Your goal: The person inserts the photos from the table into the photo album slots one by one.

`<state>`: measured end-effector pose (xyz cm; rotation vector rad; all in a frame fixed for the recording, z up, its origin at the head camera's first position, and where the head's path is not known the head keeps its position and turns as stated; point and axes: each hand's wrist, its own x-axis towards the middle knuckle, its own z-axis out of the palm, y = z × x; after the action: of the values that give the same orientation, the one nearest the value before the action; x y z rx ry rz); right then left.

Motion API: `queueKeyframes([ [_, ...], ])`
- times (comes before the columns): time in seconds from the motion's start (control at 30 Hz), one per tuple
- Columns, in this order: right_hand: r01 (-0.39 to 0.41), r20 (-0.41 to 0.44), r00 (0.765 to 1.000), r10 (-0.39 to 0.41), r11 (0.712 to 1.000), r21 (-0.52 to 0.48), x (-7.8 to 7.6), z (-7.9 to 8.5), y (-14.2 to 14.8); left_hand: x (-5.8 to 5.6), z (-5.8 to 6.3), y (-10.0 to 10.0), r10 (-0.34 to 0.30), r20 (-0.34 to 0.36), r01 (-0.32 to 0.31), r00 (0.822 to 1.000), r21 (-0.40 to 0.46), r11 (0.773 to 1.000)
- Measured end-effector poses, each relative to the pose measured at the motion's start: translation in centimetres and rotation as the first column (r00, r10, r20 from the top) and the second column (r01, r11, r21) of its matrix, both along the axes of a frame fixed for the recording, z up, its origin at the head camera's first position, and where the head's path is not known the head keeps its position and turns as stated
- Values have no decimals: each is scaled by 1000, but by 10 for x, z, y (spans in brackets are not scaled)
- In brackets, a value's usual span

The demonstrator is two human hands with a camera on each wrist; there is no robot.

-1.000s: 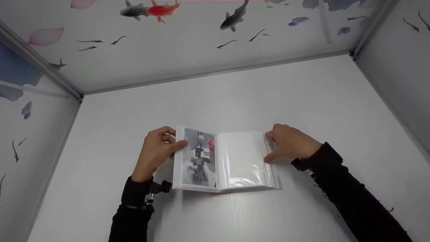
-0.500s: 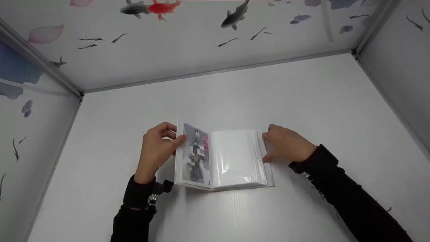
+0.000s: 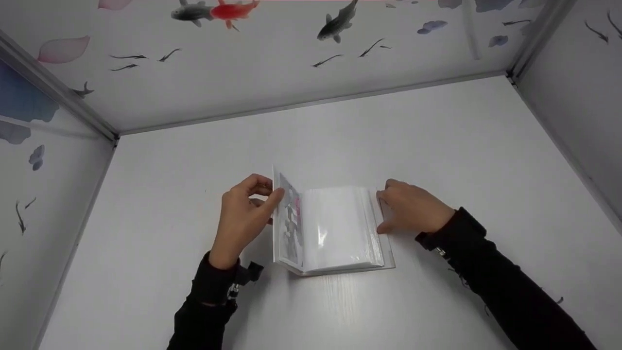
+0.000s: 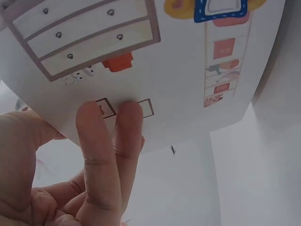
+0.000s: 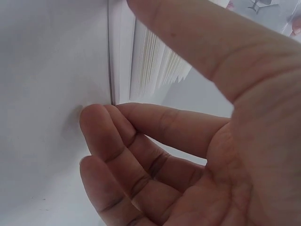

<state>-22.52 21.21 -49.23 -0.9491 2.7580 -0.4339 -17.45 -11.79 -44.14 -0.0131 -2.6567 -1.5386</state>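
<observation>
A small white photo album (image 3: pixel 335 228) lies spread on the white table, a stack of clear sleeve pages on its right side. My left hand (image 3: pixel 248 209) pinches the raised left cover, thumb on the inner side and fingers behind it. A grey photo with a pink patch (image 3: pixel 291 221) shows inside that cover. The cover's outer face (image 4: pixel 174 84), seen in the left wrist view, is printed with a chest of drawers and small pictures. My right hand (image 3: pixel 415 206) rests at the album's right edge, thumb and index fingertip touching the lower cover (image 5: pixel 123 61), the other fingers bent beside it.
White panels with painted fish and petals (image 3: pixel 233 63) enclose the table (image 3: pixel 311 141) at the back and both sides. A black wrist strap with a small device (image 3: pixel 248 274) sits on the left wrist, another strap (image 3: pixel 454 233) on the right.
My left hand has moved right and lifted the left cover, so it stands steeper and the photo looks narrower. The album has shifted slightly left, and my right hand with it.
</observation>
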Motion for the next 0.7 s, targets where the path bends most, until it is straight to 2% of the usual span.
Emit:
queueKeyframes([
  [0.17,-5,-15,1000,5,1000,1,1,0,-1,3,-5,14,-76,-36,76,996,12,997],
  [0.27,9,-1,1000,-9,1000,7,1,0,-1,6,-13,28,-162,3,162,987,-70,984],
  [0.33,23,13,1000,-24,1000,12,0,0,-1,9,-21,38,-239,46,244,970,-176,954],
  [0.43,39,37,999,-39,999,24,0,0,-2,15,-31,49,-345,85,352,935,-348,869],
  [0.5,46,53,997,-48,998,31,-1,0,-3,19,-35,53,-381,73,372,922,-444,815],
  [0.53,48,61,997,-50,998,31,-2,0,-3,20,-37,54,-397,56,375,916,-473,797],
  [0.6,50,71,996,-53,998,35,-2,1,-2,22,-39,56,-411,35,369,911,-513,775],
  [0.7,46,74,996,-48,998,37,-3,1,-2,23,-42,57,-420,13,359,908,-542,760],
])
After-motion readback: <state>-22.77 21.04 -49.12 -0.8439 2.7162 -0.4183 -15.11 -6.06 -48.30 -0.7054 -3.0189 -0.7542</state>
